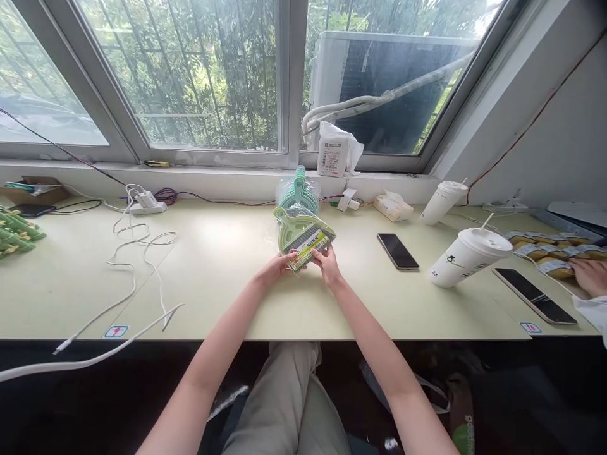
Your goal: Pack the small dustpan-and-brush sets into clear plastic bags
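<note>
A green dustpan set [303,231] with a yellow printed label [315,241] is held in both hands, just above the middle of the counter and straight out in front of the person. Its looped handle points away and to the left, so its long axis runs slantwise, with the broad edge turned toward the person and to the right. The left hand [281,263] has its fingers closed on the near left corner; the right hand [326,263] pinches the near edge, with its thumb on the label. Both touch the set, and neither is clearly nearer to its middle; the handle is free of both.

Just beyond the set, in line with the arms, a stack of teal dustpans [300,188] in clear plastic sits at the back, near the wall below the sill.

The pale counter [213,278] carries white cables [133,278] to the left and, to the right, a dark phone [398,251], a tissue pack [393,206] and two lidded cups, the larger cup [469,256] nearer. At the far right another person's hand [592,275] rests by yellow packets [557,268]. A wide window [203,69] rises behind, with greenery outside
</note>
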Demonstrator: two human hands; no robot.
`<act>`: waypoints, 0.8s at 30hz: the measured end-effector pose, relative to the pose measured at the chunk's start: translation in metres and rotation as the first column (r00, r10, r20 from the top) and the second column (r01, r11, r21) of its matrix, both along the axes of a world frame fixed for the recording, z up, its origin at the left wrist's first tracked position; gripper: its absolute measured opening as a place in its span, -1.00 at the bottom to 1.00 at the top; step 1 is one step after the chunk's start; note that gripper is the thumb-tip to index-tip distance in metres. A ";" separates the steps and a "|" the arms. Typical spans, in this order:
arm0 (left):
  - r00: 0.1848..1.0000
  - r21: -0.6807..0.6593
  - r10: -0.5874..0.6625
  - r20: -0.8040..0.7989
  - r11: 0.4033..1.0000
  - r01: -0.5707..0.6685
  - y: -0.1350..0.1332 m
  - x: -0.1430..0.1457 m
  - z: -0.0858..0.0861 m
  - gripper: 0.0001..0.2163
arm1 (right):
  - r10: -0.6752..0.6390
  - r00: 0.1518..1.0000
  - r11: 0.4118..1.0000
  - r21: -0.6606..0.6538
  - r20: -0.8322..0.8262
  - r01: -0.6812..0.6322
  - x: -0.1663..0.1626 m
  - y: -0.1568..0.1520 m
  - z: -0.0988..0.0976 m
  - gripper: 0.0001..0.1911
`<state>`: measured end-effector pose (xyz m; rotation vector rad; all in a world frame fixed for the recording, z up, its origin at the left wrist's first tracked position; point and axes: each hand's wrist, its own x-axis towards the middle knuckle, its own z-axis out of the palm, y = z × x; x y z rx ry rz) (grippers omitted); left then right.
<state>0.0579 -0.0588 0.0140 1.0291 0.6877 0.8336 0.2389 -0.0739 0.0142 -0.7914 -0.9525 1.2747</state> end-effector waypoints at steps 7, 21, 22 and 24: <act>1.000 0.010 -0.002 -0.016 1.000 0.002 -0.001 -0.002 0.003 -0.52 | -0.082 0.995 0.996 0.037 -0.059 0.084 0.000 0.002 0.000 -0.52; 0.955 0.042 -0.290 -0.056 0.955 0.293 -0.022 0.012 0.012 -0.47 | -0.080 0.993 0.997 -0.026 -0.081 0.078 0.002 0.006 -0.002 -0.65; 0.971 0.062 -0.237 -0.028 0.969 0.238 -0.019 0.013 0.012 -0.49 | -0.084 0.993 0.996 -0.024 -0.080 0.082 0.002 0.006 -0.002 -0.65; 0.996 0.116 -0.075 0.040 0.991 0.070 -0.013 0.014 0.010 -0.53 | -0.087 0.993 0.996 -0.030 -0.085 0.085 0.003 0.008 -0.004 -0.65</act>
